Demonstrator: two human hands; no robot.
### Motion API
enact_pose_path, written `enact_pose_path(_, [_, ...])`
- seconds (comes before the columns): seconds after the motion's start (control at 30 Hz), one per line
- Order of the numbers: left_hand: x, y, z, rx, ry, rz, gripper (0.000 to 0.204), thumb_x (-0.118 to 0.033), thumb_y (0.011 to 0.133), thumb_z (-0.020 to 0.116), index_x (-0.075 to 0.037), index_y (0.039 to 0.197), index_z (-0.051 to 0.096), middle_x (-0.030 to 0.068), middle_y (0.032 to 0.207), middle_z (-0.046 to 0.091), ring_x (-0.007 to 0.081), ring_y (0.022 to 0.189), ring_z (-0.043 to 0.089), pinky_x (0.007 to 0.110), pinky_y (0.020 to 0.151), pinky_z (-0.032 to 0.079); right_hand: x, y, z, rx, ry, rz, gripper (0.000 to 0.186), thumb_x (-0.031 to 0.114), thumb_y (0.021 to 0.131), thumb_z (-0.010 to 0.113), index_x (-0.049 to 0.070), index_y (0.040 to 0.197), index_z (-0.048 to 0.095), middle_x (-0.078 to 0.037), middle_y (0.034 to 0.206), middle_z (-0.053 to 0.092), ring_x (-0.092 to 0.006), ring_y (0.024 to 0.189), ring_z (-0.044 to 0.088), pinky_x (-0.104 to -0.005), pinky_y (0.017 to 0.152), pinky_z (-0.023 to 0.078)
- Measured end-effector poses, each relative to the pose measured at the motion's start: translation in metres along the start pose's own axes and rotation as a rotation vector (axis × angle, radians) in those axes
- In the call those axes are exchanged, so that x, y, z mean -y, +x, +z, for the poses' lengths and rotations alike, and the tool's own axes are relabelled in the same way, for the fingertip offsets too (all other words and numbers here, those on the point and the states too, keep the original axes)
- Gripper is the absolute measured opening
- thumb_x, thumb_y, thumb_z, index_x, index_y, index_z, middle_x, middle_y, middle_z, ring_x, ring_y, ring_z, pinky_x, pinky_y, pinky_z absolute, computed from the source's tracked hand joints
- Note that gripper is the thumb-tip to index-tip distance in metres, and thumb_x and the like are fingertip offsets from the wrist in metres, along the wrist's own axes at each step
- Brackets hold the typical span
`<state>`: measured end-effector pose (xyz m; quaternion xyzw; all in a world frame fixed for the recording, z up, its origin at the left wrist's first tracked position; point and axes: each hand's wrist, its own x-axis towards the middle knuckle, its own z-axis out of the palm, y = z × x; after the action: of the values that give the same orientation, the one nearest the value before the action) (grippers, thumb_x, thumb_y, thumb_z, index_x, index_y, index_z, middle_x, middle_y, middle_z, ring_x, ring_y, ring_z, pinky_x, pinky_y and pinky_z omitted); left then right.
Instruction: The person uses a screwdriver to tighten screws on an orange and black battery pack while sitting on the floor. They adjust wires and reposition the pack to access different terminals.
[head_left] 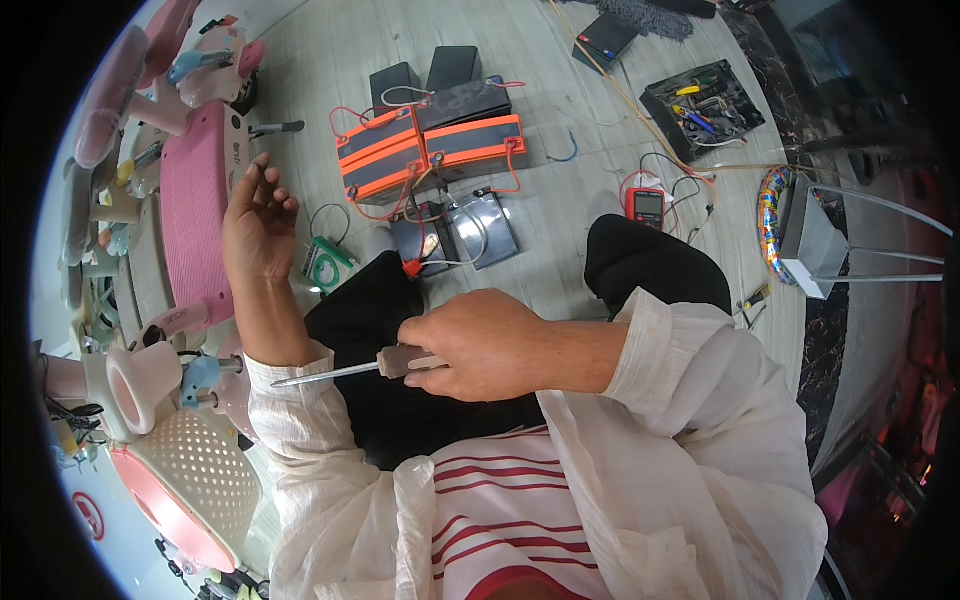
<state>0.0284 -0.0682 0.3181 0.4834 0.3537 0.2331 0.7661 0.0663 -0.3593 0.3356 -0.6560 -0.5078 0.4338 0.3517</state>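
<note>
My right hand (470, 345) grips the brown handle of a screwdriver (330, 374), its long metal shaft pointing left above my left forearm. My left hand (258, 220) is raised beside a pink ride-on toy (185, 210), fingers loosely bent and apart, with nothing visible in them. Beyond my knees sits a group of batteries, several with orange-edged cases (375, 150), others dark (485, 230), joined by red and white wires. A green spool of wire (325, 262) lies near my left knee. A red multimeter (645, 208) with leads lies past my right knee.
A black tray of tools (700, 110) and a loose dark battery (605, 40) lie at the back right. A metal frame (820, 240) with a multicoloured ring (772, 225) stands at the right. More children's ride-on toys and a white perforated basket (210, 480) crowd the left.
</note>
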Motion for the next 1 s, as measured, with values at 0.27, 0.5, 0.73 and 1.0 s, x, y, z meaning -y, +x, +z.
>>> enact_pose_path(0.27, [-0.001,-0.0021,0.0022,-0.003,0.0,0.001,0.026,-0.021,0.097,0.063,-0.004,0.117,0.064,0.0009,0.088,0.063,0.0119,0.074,0.055,0.026,0.066,0.048,-0.0015,0.0002,0.0019,-0.009,0.002,-0.009,0.028,0.032,0.087,0.07,0.005,0.092,0.065,-0.015,0.073,0.067,-0.0368,0.07,0.066,-0.0489,0.062,0.049])
enact_pose_path(0.5, [-0.0025,-0.0052,0.0051,-0.012,-0.004,0.007,0.026,-0.02,0.097,0.063,-0.003,0.117,0.063,0.0016,0.089,0.063,0.0121,0.074,0.055,0.026,0.067,0.048,0.0046,-0.0008,-0.0006,0.045,-0.025,0.015,0.025,0.03,0.084,0.07,0.006,0.092,0.069,-0.015,0.08,0.071,-0.0364,0.076,0.069,-0.0486,0.068,0.053])
enact_pose_path(0.73, [-0.0011,-0.0045,0.0035,-0.018,0.007,0.026,0.028,-0.02,0.097,0.063,-0.002,0.118,0.063,0.0014,0.089,0.064,0.0121,0.074,0.055,0.026,0.067,0.048,0.0057,-0.0044,0.0029,0.1,-0.047,0.006,0.024,0.03,0.085,0.07,0.006,0.092,0.069,-0.014,0.079,0.071,-0.0352,0.075,0.069,-0.048,0.066,0.054])
enact_pose_path(1.0, [-0.0009,-0.0047,0.0044,-0.007,0.005,0.023,0.027,-0.02,0.097,0.063,-0.002,0.117,0.063,0.0015,0.089,0.064,0.0118,0.074,0.055,0.025,0.067,0.049,0.0067,-0.0047,0.0011,0.142,-0.048,0.001,0.025,0.029,0.085,0.071,0.006,0.093,0.071,-0.013,0.079,0.072,-0.0323,0.073,0.07,-0.0462,0.064,0.055])
